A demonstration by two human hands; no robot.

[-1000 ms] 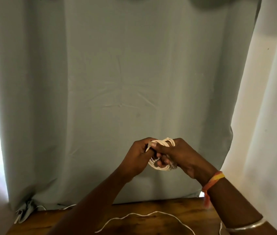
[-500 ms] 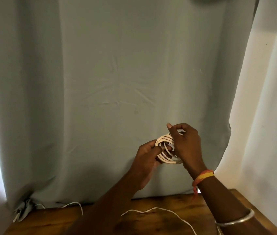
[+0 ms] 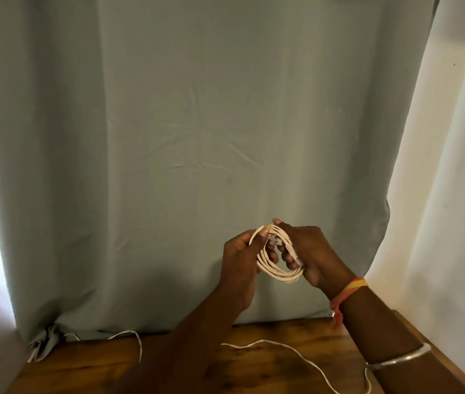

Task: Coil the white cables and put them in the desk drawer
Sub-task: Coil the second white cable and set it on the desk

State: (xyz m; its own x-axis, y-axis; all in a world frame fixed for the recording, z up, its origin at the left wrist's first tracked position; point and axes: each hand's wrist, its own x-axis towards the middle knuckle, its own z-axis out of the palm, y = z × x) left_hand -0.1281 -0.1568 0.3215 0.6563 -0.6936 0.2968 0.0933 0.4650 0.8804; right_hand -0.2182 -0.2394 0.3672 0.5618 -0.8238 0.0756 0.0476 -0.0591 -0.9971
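A coiled white cable (image 3: pixel 274 269) hangs in the air above the wooden desk (image 3: pixel 254 368), held between both hands. My left hand (image 3: pixel 239 257) pinches the coil's left side with thumb on top. My right hand (image 3: pixel 310 254) curls round the coil's right side, and the cable's plug end lies along its fingers. A second white cable (image 3: pixel 291 351) lies loose on the desk below, running to the lower right. No drawer is visible.
A grey-green curtain (image 3: pixel 197 137) hangs behind the desk, with white curtain (image 3: pixel 447 194) at right. Another thin white cable (image 3: pixel 129 336) loops at the desk's back left by the curtain's bunched hem (image 3: pixel 43 342).
Both hands have shifted their hold on the coil. The right hand has dropped from the coil's top to its right side, and the plug end now lies along its fingers.
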